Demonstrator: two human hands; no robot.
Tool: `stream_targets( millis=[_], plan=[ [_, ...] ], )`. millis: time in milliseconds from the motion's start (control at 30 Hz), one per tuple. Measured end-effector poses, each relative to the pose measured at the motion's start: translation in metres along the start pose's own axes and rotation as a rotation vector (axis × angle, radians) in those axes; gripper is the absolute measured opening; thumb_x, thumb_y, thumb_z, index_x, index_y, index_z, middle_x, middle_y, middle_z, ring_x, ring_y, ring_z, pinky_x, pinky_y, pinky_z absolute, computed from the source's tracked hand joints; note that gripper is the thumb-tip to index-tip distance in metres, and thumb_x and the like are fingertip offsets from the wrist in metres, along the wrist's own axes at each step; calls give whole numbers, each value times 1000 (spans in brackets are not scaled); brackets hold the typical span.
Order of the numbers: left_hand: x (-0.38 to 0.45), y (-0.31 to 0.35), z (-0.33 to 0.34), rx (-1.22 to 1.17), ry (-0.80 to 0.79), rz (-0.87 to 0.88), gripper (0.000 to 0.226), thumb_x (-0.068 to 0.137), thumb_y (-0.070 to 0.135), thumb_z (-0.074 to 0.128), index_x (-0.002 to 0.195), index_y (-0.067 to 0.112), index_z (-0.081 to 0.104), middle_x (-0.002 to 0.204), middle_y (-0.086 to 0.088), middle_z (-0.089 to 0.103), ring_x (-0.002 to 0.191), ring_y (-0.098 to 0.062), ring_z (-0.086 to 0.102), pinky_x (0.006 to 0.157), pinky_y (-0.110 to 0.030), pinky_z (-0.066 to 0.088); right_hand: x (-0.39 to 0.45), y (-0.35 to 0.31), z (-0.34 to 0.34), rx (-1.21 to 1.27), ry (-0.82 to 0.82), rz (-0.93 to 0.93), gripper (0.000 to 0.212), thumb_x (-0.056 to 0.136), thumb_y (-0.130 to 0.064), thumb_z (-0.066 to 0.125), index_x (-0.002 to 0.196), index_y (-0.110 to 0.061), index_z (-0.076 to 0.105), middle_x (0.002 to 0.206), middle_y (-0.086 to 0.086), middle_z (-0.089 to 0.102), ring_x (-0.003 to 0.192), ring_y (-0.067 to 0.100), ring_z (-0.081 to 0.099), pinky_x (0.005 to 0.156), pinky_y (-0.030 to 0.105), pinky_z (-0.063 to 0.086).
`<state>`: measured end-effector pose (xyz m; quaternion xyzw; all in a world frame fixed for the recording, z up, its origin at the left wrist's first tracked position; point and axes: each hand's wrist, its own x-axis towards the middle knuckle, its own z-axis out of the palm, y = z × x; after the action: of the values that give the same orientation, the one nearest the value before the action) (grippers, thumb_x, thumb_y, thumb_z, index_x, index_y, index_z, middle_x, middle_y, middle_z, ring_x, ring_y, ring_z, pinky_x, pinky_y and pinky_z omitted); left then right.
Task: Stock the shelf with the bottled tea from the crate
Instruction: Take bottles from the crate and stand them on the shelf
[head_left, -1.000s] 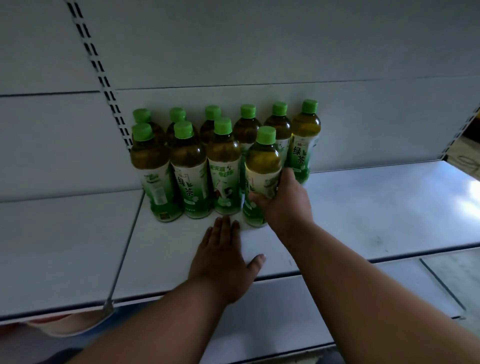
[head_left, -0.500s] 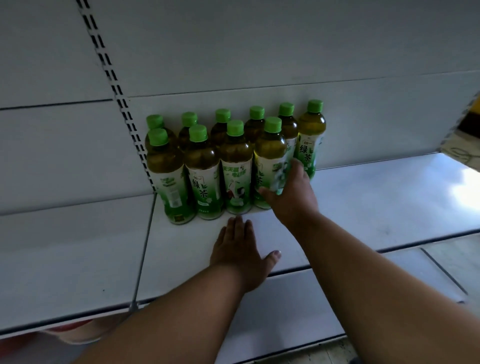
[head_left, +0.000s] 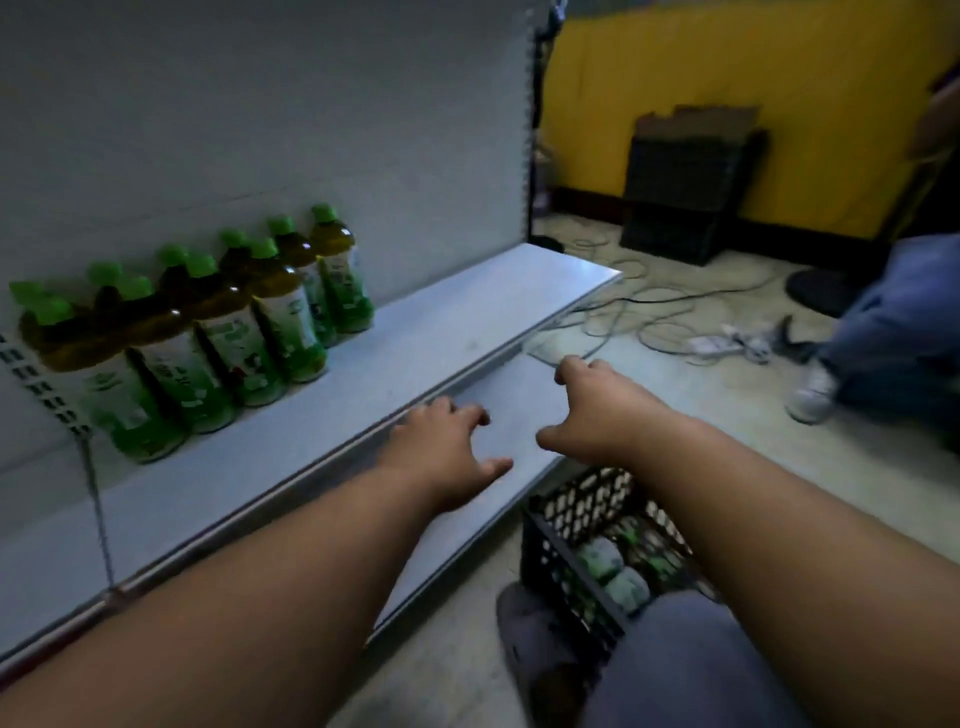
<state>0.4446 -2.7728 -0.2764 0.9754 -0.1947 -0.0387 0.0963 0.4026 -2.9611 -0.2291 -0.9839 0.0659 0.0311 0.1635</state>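
The bottled tea (head_left: 208, 332) stands upright in two rows at the rear left of the shelf (head_left: 415, 332), the back row against the white back panel (head_left: 260, 104); each bottle has a green cap and a green-and-white label (label print is blurred and unreadable). The rest of the shelf surface, toward its right end, carries nothing. The left hand (head_left: 441, 447) is positioned palm down over the front edge of the shelf, well apart from the bottles, fingers spread and holding nothing; whether it touches the edge cannot be determined. The right hand (head_left: 597, 410) is positioned just beside it, past the front edge of the shelf and above the lower shelf (head_left: 509, 415), fingers loosely curled downward, thumb out, also holding nothing. Below the right forearm, the black plastic crate (head_left: 561, 551) sits on the floor (head_left: 675, 426) against the front corner of the lower shelf; further bottles (green caps visible) lie inside it. At the right, cables (head_left: 649, 312) lie loose on the floor, a dark crate (head_left: 680, 197) stands against the yellow wall (head_left: 779, 78), and another person's leg in jeans with a white shoe (head_left: 810, 395) appears at the frame edge.
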Motion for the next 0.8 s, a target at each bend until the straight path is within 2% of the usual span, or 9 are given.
stream_targets(
  millis=[100,200,300,433,567,600,700,733,800],
  plan=[
    [-14,52,20,128,-190,129,69,80,75,54,138,40,44,133,-6,49,124,-31,46,98,-45,44,-56,51,-13,8,-43,152,69,71,-53,67,128,-21,43,121,12,50,102,30,52,79,35,45],
    [-21,94,42,116,-191,219,67,80,74,53,135,35,46,127,-7,52,118,-31,50,95,-44,46,-91,96,-17,32,-33,322,67,66,-52,67,122,-22,45,117,10,53,98,29,56,77,34,47],
    [-21,119,70,124,-160,307,69,81,75,50,137,35,43,125,-3,53,116,-27,49,93,-44,44,-101,131,-7,73,-49,455,73,70,-50,70,132,-21,43,121,9,52,98,26,55,74,34,47],
    [0,136,117,122,-168,399,70,84,74,45,141,33,39,132,-4,51,122,-26,45,99,-44,41,-81,171,33,178,-61,593,77,76,-54,71,136,-16,41,120,9,55,88,21,55,65,32,44],
    [27,150,163,136,-202,470,74,87,72,40,147,30,32,145,-5,42,133,-26,37,109,-43,32,-58,208,90,284,-30,720,81,78,-58,70,139,-13,40,132,12,54,110,29,57,75,34,47],
    [37,154,179,142,-214,495,74,87,73,39,147,29,32,145,-5,41,132,-26,36,109,-43,31,-48,223,107,315,-35,764,79,78,-58,70,137,-14,41,130,12,54,107,28,58,74,34,48],
    [73,169,223,168,-261,581,72,87,73,36,141,25,38,138,-5,46,127,-25,39,106,-41,31,-19,265,155,390,-62,893,71,79,-54,72,131,-15,45,119,9,56,84,20,52,58,29,41],
    [81,172,235,181,-269,615,72,87,74,34,139,25,41,136,-5,47,125,-24,40,105,-40,32,-11,277,168,393,-73,931,71,79,-54,73,130,-15,45,121,10,55,83,19,51,59,29,40],
    [92,175,255,192,-294,645,78,87,76,29,141,22,40,141,-5,45,130,-24,37,111,-40,27,1,297,190,384,-113,984,73,79,-54,73,132,-13,44,124,12,55,92,25,54,68,31,42]
  ],
)
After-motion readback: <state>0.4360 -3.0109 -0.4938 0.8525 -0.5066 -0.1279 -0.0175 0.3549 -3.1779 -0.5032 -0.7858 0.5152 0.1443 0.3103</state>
